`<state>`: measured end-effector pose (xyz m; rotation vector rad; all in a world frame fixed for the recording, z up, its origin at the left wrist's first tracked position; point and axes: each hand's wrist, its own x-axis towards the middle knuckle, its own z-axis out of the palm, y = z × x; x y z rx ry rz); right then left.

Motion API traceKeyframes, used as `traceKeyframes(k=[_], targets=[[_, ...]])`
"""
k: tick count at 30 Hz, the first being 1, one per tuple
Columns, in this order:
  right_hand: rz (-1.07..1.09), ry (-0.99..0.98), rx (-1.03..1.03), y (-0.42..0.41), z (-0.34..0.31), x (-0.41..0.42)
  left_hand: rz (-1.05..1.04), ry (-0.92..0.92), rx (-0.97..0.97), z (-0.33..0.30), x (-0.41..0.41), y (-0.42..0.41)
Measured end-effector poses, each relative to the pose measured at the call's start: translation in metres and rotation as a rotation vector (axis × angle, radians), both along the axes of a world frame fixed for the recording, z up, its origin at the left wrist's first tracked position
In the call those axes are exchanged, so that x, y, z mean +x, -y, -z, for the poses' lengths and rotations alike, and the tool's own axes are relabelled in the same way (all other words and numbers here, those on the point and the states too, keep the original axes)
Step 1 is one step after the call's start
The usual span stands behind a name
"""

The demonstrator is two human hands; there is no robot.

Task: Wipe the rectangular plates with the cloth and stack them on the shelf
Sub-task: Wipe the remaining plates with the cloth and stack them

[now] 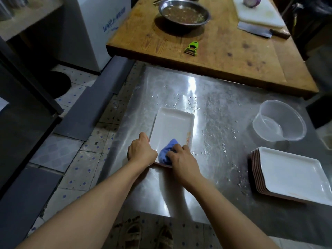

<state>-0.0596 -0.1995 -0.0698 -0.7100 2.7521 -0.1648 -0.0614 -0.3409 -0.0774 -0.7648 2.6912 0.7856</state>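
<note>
Head view. White rectangular plate [172,128] lies flat on the wet stainless-steel table [224,114], directly ahead of both hands, long axis running away from the person. Left hand [141,150] curls over the plate's near-left rim, steadying it. Right hand [181,156] presses a bunched blue cloth [166,152] into the plate's near end, fingers bent around the cloth. Stack of white rectangular plates [291,175] sits well apart to the right, nearer the right arm. Judgement: wiping in progress; the unwiped surface lies farther from the person, so the next stroke likely runs along the long axis. No shelf identifiable with certainty.
</note>
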Motion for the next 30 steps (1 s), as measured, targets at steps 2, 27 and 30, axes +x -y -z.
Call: traceKeyframes(k=[2, 27, 30], targets=[[-0.009, 0.022, -0.04, -0.001, 0.001, 0.004, -0.014, 0.005, 0.001, 0.0, 0.001, -0.001], [0.816, -0.172, -0.833, -0.061, -0.097, -0.022, -0.208, -0.309, 0.352, -0.064, -0.006, -0.003], [0.808, -0.316, -0.874, -0.065, -0.118, -0.034, -0.152, -0.422, 0.371, -0.086, -0.002, 0.0]])
